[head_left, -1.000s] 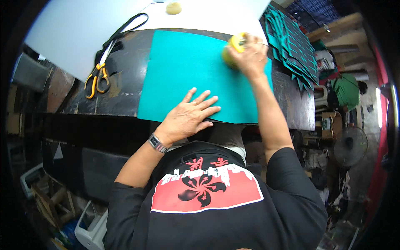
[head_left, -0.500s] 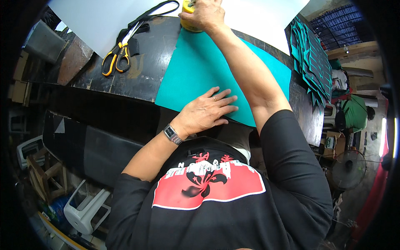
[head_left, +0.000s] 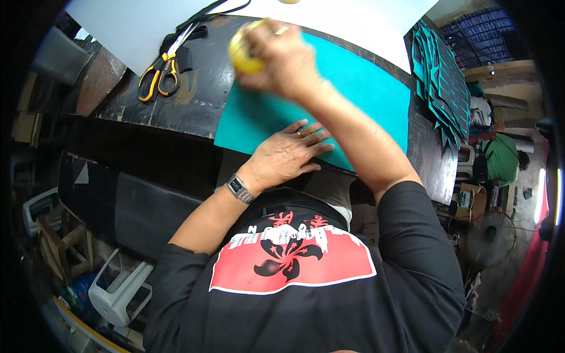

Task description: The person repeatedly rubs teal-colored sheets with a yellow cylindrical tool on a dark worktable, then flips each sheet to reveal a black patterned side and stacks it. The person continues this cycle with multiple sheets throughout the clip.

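A teal sheet (head_left: 365, 82) lies on the dark worktable (head_left: 200, 106) in front of me. My left hand (head_left: 288, 153) rests flat on its near edge, fingers spread, with a ring and a wristwatch showing. Over the sheet's far left corner, my right hand (head_left: 282, 59) grips a yellow round container (head_left: 246, 50). Motion blurs both that hand and the container, and the fingers partly cover it. To the left, scissors (head_left: 158, 76) with black and orange handles lie on the table, their blades pointing away beside a black strap (head_left: 203, 15).
A large white sheet (head_left: 129, 29) spans the far side. Marked teal pieces (head_left: 441, 82) are stacked at the right. A small yellowish thing (head_left: 288, 1) shows at the top edge. Around the table stand a black bench (head_left: 153, 206), a white plastic stool (head_left: 118, 294) and a fan (head_left: 489, 238).
My right hand has come back toward me and left, bringing the yellow container from the sheet's far edge to above its left corner. My left hand stays on the near edge.
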### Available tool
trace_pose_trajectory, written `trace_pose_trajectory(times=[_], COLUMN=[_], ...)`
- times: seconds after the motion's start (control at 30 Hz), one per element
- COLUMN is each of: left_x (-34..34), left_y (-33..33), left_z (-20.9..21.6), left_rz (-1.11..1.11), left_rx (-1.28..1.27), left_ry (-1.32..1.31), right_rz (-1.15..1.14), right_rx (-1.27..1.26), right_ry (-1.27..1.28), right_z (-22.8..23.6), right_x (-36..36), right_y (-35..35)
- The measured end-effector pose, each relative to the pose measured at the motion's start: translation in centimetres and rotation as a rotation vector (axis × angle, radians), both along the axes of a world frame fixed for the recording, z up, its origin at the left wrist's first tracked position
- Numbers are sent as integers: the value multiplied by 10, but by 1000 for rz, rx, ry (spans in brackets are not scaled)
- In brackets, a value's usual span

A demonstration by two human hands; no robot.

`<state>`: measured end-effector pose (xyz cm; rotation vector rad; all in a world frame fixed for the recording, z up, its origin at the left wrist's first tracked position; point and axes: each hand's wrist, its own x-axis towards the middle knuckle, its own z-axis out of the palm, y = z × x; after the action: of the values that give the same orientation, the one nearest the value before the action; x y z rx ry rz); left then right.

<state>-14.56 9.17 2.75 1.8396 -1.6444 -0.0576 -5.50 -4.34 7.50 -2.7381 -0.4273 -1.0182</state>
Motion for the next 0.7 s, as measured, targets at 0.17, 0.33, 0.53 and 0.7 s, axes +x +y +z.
trace_pose_trajectory(times=[0.17,0.33,0.53,0.7], left_x=[19,119,179,168], left_y=[1,22,39,34], left_z=[18,29,-15,-16], left_rz=[-97,258,479,561], left_rx=[-12,-124,321,361], left_ry=[228,37,-265,-273], right_rz=[278,90,37,-65], right_rx=[210,-21,-692,14], right_ry=[-376,-46,-46,109], right_z=[-86,-110,-31,19], right_x=[137,124,81,-41], right_y=[-107,-159,-118,-17])
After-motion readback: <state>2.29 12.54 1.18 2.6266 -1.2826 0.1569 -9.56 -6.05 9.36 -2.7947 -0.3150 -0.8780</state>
